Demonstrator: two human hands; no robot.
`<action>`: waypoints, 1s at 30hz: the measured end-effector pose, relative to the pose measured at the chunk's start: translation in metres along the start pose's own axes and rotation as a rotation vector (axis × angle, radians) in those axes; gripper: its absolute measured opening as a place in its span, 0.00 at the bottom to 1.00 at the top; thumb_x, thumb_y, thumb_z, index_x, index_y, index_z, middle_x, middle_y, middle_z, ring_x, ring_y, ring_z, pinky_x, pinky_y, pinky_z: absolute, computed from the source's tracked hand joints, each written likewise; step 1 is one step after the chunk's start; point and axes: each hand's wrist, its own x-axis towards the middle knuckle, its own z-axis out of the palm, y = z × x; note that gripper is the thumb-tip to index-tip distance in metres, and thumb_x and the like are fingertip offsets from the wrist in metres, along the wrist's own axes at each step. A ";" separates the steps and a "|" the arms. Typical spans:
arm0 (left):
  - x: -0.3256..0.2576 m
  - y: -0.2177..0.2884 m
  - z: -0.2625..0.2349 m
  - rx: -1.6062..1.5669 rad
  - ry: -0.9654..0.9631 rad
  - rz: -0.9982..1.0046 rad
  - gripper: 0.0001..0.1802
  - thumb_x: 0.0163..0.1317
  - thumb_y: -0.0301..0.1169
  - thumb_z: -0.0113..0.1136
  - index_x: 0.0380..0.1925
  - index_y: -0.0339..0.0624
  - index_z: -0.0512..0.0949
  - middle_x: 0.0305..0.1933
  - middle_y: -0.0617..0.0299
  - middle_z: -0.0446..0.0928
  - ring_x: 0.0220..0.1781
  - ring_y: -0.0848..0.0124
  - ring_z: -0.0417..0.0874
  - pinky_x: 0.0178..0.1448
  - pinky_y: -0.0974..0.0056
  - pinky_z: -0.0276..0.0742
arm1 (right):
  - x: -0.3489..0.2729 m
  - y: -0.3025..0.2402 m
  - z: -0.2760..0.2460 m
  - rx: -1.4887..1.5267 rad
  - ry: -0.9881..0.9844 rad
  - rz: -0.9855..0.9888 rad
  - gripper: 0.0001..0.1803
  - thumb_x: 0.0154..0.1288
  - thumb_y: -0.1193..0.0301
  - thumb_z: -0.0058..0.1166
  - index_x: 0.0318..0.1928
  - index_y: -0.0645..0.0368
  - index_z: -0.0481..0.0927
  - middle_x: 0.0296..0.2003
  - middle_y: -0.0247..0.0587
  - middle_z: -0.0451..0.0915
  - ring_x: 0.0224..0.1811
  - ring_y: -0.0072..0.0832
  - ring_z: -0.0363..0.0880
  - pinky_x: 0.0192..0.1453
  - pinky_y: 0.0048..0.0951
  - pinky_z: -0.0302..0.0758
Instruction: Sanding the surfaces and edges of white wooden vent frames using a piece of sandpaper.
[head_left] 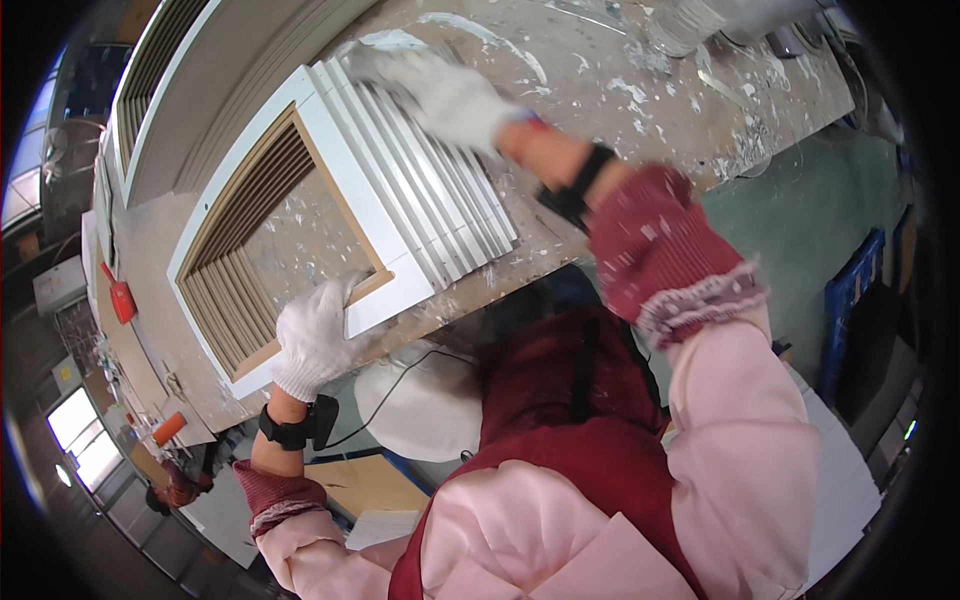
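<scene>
A stack of white frames [345, 165] with an arched side and an open middle lies on the paint-spotted workbench [560, 120]. Brown inner edges show around the opening. My left hand [315, 335], in a white knit glove, is closed over the near rim of the stack, with its fingers reaching into the opening. At the far end of the stack's stepped, ribbed side is my right hand [435, 90], also gloved. Motion smears its fingers, so whether it holds anything cannot be made out. A whitish patch shows beside those fingers.
Another stack of arched frames [235, 95] stands close behind on the left. Clear plastic containers [685, 25] sit at the bench's far right. A red-handled tool [120, 298] and an orange object [170, 428] lie leftward. Below the bench's near edge is a round white object [415, 405].
</scene>
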 end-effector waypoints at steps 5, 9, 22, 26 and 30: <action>-0.001 0.000 0.000 0.056 -0.023 -0.021 0.37 0.44 0.45 0.76 0.55 0.44 0.76 0.39 0.51 0.82 0.43 0.52 0.86 0.48 0.53 0.80 | -0.046 -0.049 -0.034 -0.076 0.136 -0.190 0.28 0.62 0.68 0.53 0.63 0.61 0.67 0.58 0.55 0.72 0.64 0.52 0.69 0.69 0.46 0.67; -0.001 -0.005 0.004 0.012 0.004 0.016 0.38 0.44 0.45 0.76 0.56 0.44 0.76 0.40 0.49 0.82 0.43 0.51 0.85 0.49 0.53 0.80 | -0.155 -0.080 -0.045 0.005 -0.028 -0.077 0.28 0.61 0.73 0.56 0.62 0.61 0.67 0.55 0.52 0.72 0.62 0.52 0.69 0.66 0.44 0.71; 0.009 -0.005 -0.003 0.037 -0.046 -0.160 0.36 0.47 0.48 0.74 0.53 0.40 0.76 0.39 0.49 0.83 0.42 0.51 0.86 0.47 0.55 0.81 | -0.186 -0.061 -0.056 0.890 0.005 0.172 0.29 0.65 0.79 0.51 0.68 0.56 0.69 0.63 0.50 0.74 0.69 0.42 0.70 0.68 0.40 0.73; 0.009 -0.008 -0.001 0.037 -0.031 -0.127 0.36 0.46 0.47 0.74 0.54 0.40 0.76 0.39 0.49 0.83 0.42 0.51 0.86 0.47 0.55 0.81 | -0.179 -0.060 -0.040 0.466 0.178 0.135 0.35 0.60 0.76 0.59 0.69 0.59 0.68 0.64 0.53 0.72 0.71 0.43 0.68 0.72 0.44 0.68; 0.009 -0.012 0.001 0.046 -0.029 -0.097 0.36 0.46 0.46 0.75 0.54 0.41 0.76 0.39 0.49 0.83 0.41 0.52 0.86 0.46 0.54 0.81 | -0.149 -0.079 -0.020 0.170 0.059 0.072 0.38 0.60 0.66 0.63 0.70 0.57 0.64 0.64 0.56 0.67 0.69 0.59 0.63 0.73 0.53 0.62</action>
